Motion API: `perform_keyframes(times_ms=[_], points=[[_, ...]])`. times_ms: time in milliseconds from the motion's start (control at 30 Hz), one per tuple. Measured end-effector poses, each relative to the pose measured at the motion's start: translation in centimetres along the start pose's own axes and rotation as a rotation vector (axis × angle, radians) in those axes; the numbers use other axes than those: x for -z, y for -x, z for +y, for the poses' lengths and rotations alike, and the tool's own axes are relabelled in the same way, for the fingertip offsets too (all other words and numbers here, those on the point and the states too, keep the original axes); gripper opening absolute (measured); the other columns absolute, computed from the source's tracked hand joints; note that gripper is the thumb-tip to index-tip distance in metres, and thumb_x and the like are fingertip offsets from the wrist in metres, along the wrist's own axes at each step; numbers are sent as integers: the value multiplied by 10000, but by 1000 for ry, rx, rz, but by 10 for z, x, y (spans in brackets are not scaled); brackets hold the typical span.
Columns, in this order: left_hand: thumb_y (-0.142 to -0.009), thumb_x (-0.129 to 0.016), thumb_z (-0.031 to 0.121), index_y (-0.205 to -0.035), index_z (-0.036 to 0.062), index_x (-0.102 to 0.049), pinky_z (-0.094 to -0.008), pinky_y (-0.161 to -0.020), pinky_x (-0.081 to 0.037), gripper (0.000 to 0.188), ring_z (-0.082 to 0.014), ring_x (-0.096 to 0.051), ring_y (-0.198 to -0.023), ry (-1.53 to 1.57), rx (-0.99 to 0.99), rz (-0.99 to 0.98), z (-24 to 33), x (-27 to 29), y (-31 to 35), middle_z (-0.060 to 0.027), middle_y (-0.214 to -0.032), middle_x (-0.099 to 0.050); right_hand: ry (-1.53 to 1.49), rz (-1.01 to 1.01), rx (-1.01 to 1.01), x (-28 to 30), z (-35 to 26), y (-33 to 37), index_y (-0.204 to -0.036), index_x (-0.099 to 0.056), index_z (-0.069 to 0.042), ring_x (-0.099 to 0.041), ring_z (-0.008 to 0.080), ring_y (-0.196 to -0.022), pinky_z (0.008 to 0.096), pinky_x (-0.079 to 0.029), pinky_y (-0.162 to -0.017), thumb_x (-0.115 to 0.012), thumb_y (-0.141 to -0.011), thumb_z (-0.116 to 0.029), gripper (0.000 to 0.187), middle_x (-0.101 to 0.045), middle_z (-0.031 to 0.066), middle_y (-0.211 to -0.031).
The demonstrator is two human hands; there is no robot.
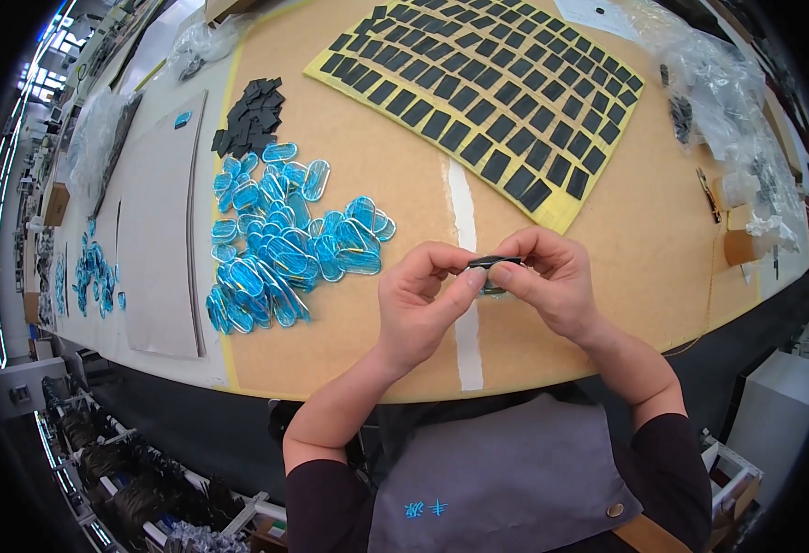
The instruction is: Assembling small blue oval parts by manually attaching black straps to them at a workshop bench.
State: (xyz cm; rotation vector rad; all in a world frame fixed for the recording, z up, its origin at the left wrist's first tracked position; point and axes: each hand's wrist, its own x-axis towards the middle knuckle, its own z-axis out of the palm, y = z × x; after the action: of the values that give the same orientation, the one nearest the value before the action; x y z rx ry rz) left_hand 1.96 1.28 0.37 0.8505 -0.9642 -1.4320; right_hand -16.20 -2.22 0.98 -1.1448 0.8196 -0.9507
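Note:
Above the tan work table (358, 157), my left hand (423, 300) and my right hand (554, 284) meet, pinching a small black piece (496, 262) between thumbs and fingertips. A bluish-green edge shows just under it, but its shape is mostly covered by my fingers. To the left lies a heap of blue, clear-rimmed oval pieces (275, 235). Behind that heap is a smaller pile of flat black rectangles (249, 118). Farther off, a yellow board (552, 219) carries rows of separate black rectangles (496, 166).
Clear plastic bags (718, 101) sit at the right, near tweezers (708, 194) and rolls of tape (744, 246). A white strip (468, 341) runs along the table. Grey sheets (160, 240) lie at the left, with more blue pieces (98, 276) beyond them.

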Motion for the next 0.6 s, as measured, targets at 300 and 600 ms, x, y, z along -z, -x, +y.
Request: perform_keyframes(times_ms=[300,600], points=[[-890,-647,-7,-1045,-43,-604,-245,-820,-482,165,-102,-602,-912,-20,2,1,-3,0,0,-77,-995,-659,-4,15,11,0,1,1,-949,-666,-13,-564,27,-743,191,-447,-660,-713,-865,-92,124,-676,3,-863],[-909,-623,-11,-1045,-39,-604,-234,-801,-502,140,-95,-619,-899,60,21,-3,-3,-1,0,-80,-988,-666,42,46,57,-1,3,1,-909,-673,-14,-534,11,-695,175,-414,-602,-715,-855,-77,93,-668,-7,-822]])
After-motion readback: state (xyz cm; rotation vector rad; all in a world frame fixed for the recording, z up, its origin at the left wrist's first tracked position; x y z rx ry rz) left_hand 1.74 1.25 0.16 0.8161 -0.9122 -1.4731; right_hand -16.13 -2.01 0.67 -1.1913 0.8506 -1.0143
